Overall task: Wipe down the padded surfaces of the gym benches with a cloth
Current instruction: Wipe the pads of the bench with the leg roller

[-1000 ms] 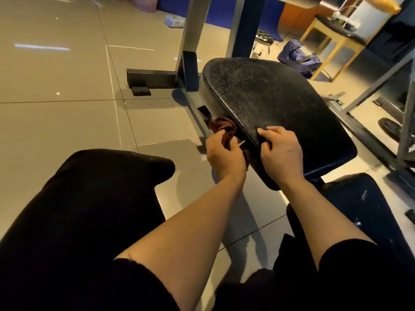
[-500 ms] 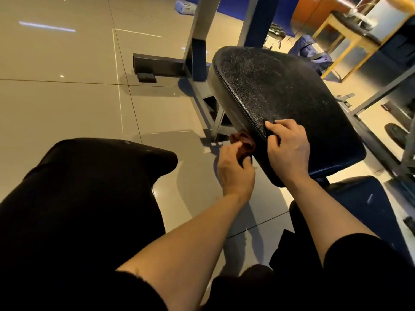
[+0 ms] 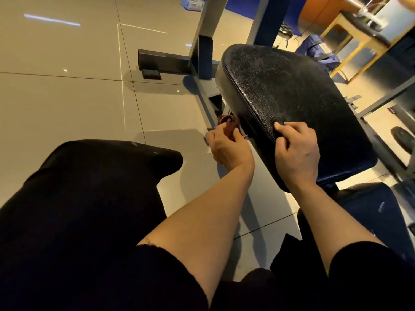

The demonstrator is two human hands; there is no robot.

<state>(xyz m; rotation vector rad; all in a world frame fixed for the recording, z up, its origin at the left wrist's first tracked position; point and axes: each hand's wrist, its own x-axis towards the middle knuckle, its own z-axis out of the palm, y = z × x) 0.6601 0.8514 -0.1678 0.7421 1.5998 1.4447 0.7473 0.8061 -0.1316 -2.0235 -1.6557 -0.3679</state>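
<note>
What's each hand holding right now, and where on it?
Left hand grips the bunched cloth at the pad's side edge. Right hand grips the pad by its near left edge.

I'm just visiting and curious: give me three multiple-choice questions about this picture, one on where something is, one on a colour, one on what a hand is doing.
1. Where is the bunched cloth?
A. on top of the pad
B. at the pad's left edge
C. on the floor

2. What colour is the cloth?
A. white
B. reddish-brown
C. green

3. What is the right hand doing?
A. hanging free
B. holding the cloth
C. gripping the pad's near edge

Answers: B, the small bunched cloth sits in the left hand beside the black textured bench pad; B, it looks reddish-brown; C, the right hand curls its fingers over the edge.
</note>
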